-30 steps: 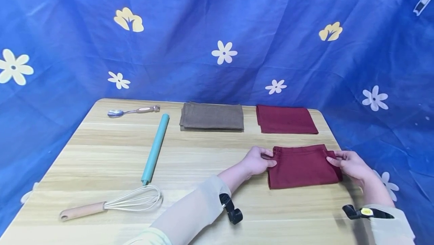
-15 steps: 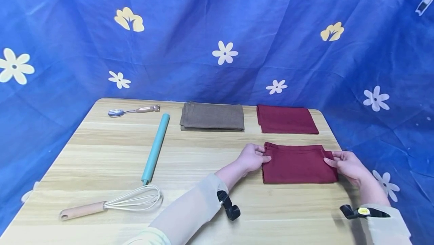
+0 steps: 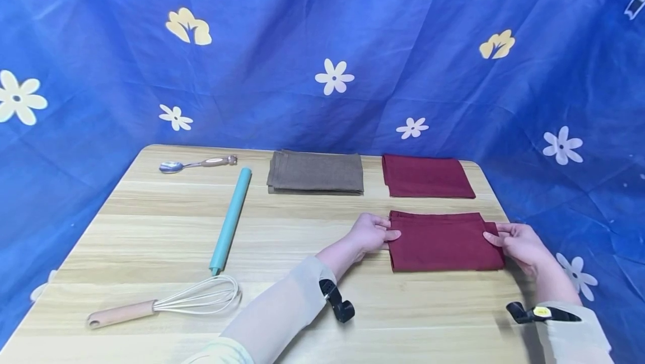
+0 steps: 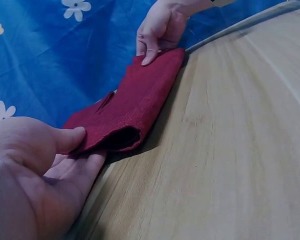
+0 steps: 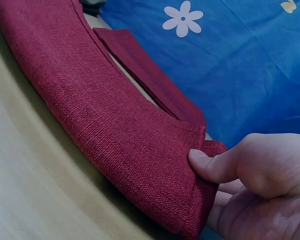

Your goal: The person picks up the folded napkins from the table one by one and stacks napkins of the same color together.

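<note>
A folded dark red cloth (image 3: 443, 243) lies across the right front of the table between both hands. My left hand (image 3: 370, 233) pinches its left end, thumb on top and fingers underneath; the left wrist view shows the folded layers gaping at that end of the cloth (image 4: 135, 107). At the opposite end my right hand (image 3: 521, 245) pinches the cloth's right edge, its thumb (image 5: 205, 164) pressed on the upper face and the other fingers partly hidden below. Behind it lies a second folded dark red cloth (image 3: 427, 177).
A folded grey-brown cloth (image 3: 316, 173) lies at the back middle of the wooden table (image 3: 302, 229). On the left are a spoon (image 3: 199, 163), a teal stick-shaped roll (image 3: 230, 221) and a whisk (image 3: 166, 303). A blue flowered curtain (image 3: 262, 61) surrounds the back and sides.
Both hands have shifted the held cloth slightly left and back, and it now lies straighter and flatter. Both grips stay the same; the other items have not moved.
</note>
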A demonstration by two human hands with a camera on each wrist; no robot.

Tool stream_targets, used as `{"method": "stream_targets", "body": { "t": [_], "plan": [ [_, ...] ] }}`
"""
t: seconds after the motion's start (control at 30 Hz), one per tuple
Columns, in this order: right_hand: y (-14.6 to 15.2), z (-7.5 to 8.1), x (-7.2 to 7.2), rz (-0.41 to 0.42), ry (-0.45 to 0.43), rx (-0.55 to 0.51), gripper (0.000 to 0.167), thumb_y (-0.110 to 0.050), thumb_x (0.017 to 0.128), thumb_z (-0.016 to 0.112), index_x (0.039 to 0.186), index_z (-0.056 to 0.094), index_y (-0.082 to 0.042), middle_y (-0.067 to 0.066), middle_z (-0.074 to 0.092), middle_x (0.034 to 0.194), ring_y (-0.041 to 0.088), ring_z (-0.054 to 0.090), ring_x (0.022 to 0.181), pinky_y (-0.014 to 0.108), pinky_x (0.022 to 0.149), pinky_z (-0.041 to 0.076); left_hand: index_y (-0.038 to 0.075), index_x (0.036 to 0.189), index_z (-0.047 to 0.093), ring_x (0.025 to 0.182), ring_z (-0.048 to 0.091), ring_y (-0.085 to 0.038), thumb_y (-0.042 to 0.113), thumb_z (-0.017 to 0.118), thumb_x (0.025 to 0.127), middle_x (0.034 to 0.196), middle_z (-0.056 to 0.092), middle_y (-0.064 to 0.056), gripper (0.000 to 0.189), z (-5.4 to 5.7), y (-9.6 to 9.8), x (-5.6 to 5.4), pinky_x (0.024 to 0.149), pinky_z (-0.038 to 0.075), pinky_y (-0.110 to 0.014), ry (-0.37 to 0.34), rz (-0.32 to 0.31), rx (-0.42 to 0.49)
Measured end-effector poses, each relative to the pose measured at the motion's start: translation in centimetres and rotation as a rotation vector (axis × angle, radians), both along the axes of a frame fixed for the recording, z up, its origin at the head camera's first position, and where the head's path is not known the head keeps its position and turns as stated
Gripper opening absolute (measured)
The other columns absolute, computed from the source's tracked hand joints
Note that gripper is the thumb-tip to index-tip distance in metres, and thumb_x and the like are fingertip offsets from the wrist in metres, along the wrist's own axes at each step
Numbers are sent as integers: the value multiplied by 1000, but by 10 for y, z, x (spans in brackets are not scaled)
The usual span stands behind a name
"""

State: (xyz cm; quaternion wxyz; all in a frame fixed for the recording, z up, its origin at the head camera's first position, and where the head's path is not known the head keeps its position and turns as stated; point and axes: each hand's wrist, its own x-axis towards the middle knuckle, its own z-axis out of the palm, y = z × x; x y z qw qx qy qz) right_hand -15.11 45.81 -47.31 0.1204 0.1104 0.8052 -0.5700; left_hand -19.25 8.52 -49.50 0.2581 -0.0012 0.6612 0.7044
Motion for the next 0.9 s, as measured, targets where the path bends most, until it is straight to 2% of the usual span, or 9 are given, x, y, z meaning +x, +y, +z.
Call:
{"method": "stream_targets", "body": {
  "t": [0.17, 0.33, 0.4, 0.53, 0.57, 0.63, 0.9],
  "plan": [
    [1, 5, -3, -15, -1, -47, 40, -6, 103, 70, 130, 53, 18, -1, 77, 94, 10, 71, 81, 28, 71, 61, -14, 124, 65, 92, 77, -28, -1, 83, 90, 112, 70, -19, 40, 0, 0, 1, 76, 64, -34, -8, 28, 7],
    [1, 7, -3, -38, -1, -75, 42, -5, 103, 70, 131, 49, 17, -2, 77, 93, 11, 72, 80, 30, 70, 62, -14, 122, 66, 90, 77, -29, -1, 82, 91, 116, 68, -18, 37, 1, -2, -1, 76, 64, -33, -17, 46, 17],
    [0, 8, -3, -48, 0, -80, 36, -6, 103, 70, 128, 54, 15, -4, 76, 91, 10, 72, 79, 30, 69, 62, -14, 122, 66, 90, 77, -29, -1, 82, 91, 118, 68, -19, 37, 3, -3, -2, 75, 63, -32, -13, 51, 11],
    [0, 12, -5, -64, -2, -105, 9, -5, 102, 71, 110, 70, -2, -3, 76, 87, 10, 72, 75, 30, 67, 62, -14, 120, 67, 93, 76, -29, -1, 82, 91, 122, 66, -19, 36, 8, -6, -6, 76, 64, -33, -9, 56, 21],
    [0, 13, -5, -62, -6, -117, 5, -5, 102, 71, 106, 73, -7, -2, 77, 87, 11, 73, 74, 30, 68, 63, -14, 120, 67, 93, 76, -29, -1, 83, 91, 122, 66, -19, 36, 9, -6, -7, 76, 63, -33, -10, 55, 18],
    [-1, 15, -7, -60, -9, -131, 7, -6, 103, 70, 103, 74, -12, -2, 77, 88, 12, 74, 74, 31, 68, 63, -14, 121, 67, 94, 76, -29, -1, 83, 91, 122, 66, -19, 36, 11, -7, -8, 76, 63, -33, -13, 55, 13],
    [-3, 22, -14, -47, 17, -73, 6, -6, 102, 72, 108, 71, -4, -4, 74, 83, 8, 68, 71, 26, 65, 60, -13, 122, 67, 95, 75, -25, -1, 83, 90, 122, 68, -20, 37, 19, -9, -14, 76, 63, -32, -10, 52, -1]
  ]
}}
